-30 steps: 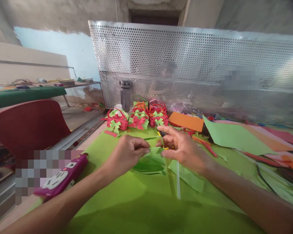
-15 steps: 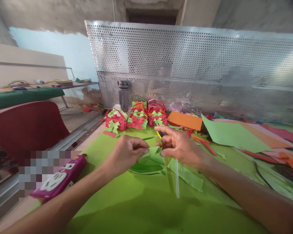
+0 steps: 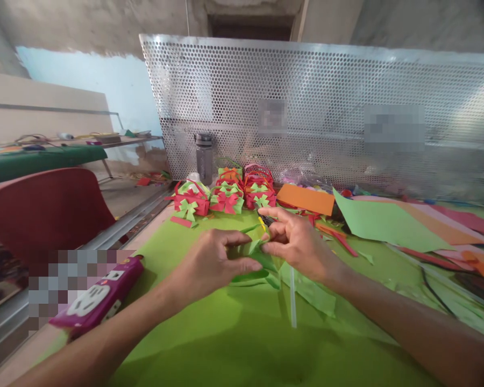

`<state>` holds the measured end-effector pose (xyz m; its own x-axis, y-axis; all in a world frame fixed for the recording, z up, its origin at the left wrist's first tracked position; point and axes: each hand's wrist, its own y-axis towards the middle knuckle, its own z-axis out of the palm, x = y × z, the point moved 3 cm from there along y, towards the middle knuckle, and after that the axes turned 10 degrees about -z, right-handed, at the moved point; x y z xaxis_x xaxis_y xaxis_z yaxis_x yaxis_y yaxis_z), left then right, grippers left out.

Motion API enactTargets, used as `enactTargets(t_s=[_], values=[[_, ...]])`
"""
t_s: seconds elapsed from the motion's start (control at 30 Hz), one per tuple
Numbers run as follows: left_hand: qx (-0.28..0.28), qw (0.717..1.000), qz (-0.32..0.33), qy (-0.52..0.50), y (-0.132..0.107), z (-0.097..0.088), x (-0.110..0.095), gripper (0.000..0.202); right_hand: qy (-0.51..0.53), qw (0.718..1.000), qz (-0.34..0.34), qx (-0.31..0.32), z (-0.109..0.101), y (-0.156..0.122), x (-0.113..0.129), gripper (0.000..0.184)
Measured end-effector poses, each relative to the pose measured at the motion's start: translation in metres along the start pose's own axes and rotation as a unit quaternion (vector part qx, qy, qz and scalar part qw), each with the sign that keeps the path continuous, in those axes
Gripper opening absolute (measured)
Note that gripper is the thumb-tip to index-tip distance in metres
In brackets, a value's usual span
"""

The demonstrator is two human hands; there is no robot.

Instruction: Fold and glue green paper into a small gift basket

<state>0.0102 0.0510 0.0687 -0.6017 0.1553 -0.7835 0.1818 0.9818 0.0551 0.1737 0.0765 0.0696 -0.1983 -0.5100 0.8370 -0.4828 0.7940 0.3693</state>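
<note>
The near stretch of the green table covering [image 3: 226,349] spread on the wearer's side of the grip, with a purple power strip [image 3: 99,298] off to the left, beyond the left forearm. Just below the right hand [image 3: 294,244], a narrow translucent strip [image 3: 293,298] pointed back toward the wearer, and a pale green scrap [image 3: 312,293] lay just to its right.

The green folded piece [image 3: 269,269] was between the two hands, low over the covering. The right thumb and fingertips were pinched together on its upper right edge. The left hand [image 3: 220,255] had its thumb and forefinger spread apart, with the piece at the gap; whether either fingertip pressed on it could not be told. Thin and curling, it looked light and soft, more apt to bend or crease than to slip. A flat pinch near a folded edge seemed the safest hold, with the second hand supporting the lower lip; squeezing the hollow middle would probably crumple it.

Just beyond the right fingertips, a black-and-yellow object [image 3: 262,222] was partly hidden and could not be identified. Farther past the grip stood small bow-fronted baskets [image 3: 226,201] in red and green, with an orange sheet [image 3: 305,200] to their right and a larger light green sheet [image 3: 387,223] farther right. A grey bottle [image 3: 204,161] stood behind the baskets, before a perforated metal panel [image 3: 314,80].
</note>
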Motion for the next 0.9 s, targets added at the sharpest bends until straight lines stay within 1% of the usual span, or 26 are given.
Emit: enactTargets(t_s=[0.07, 0.1, 0.2, 0.27, 0.33, 0.4, 0.5, 0.6, 0.63, 0.7, 0.8, 0.83, 0.87, 0.9], values=[[-0.031, 0.999, 0.026, 0.034, -0.003, 0.000, -0.003, 0.028, 0.000, 1.000, -0.003, -0.011, 0.002, -0.001, -0.001, 0.059], [-0.037, 0.998, 0.032, 0.041, -0.004, 0.000, -0.004, 0.025, 0.006, 1.000, -0.002, -0.017, 0.003, -0.001, -0.002, 0.060], [-0.015, 0.999, 0.034, 0.022, -0.004, 0.000, -0.006, 0.019, 0.046, 0.999, 0.005, -0.027, 0.006, -0.001, -0.003, 0.062], [0.003, 1.000, 0.025, -0.002, -0.003, -0.001, -0.007, 0.022, 0.076, 0.997, 0.008, -0.029, 0.006, -0.001, -0.002, 0.063], [0.007, 1.000, 0.017, -0.011, -0.001, -0.001, -0.006, 0.022, 0.101, 0.994, 0.009, -0.030, 0.007, -0.001, 0.000, 0.064], [-0.005, 1.000, 0.012, -0.003, -0.001, -0.001, -0.005, 0.019, 0.113, 0.993, 0.009, -0.032, 0.007, -0.001, 0.001, 0.065], [-0.038, 0.999, 0.006, 0.025, -0.001, -0.001, -0.004, 0.017, 0.099, 0.994, 0.008, -0.033, 0.008, -0.001, 0.000, 0.066], [-0.086, 0.995, 0.010, 0.049, -0.001, -0.004, -0.001, 0.016, 0.045, 0.999, -0.011, -0.013, 0.005, 0.002, -0.001, 0.064], [-0.105, 0.993, 0.009, 0.051, 0.000, -0.006, 0.001, 0.017, 0.011, 1.000, -0.020, -0.002, 0.002, 0.004, -0.001, 0.061], [-0.122, 0.991, 0.004, 0.053, 0.003, -0.010, 0.005, 0.020, -0.068, 0.997, -0.029, 0.012, -0.007, 0.009, -0.002, 0.054], [-0.122, 0.991, 0.001, 0.057, 0.007, -0.012, 0.008, 0.023, -0.188, 0.982, -0.022, 0.005, -0.033, 0.013, -0.005, 0.045], [-0.121, 0.991, 0.004, 0.059, 0.007, -0.012, 0.009, 0.022, -0.235, 0.972, -0.008, 0.001, -0.044, 0.012, -0.007, 0.043], [-0.122, 0.991, 0.007, 0.061, 0.007, -0.012, 0.009, 0.021, -0.293, 0.956, 0.009, 0.002, -0.055, 0.010, -0.011, 0.040], [-0.125, 0.990, 0.012, 0.063, 0.007, -0.011, 0.009, 0.020, -0.319, 0.948, 0.023, -0.004, -0.067, 0.007, -0.016, 0.037]])
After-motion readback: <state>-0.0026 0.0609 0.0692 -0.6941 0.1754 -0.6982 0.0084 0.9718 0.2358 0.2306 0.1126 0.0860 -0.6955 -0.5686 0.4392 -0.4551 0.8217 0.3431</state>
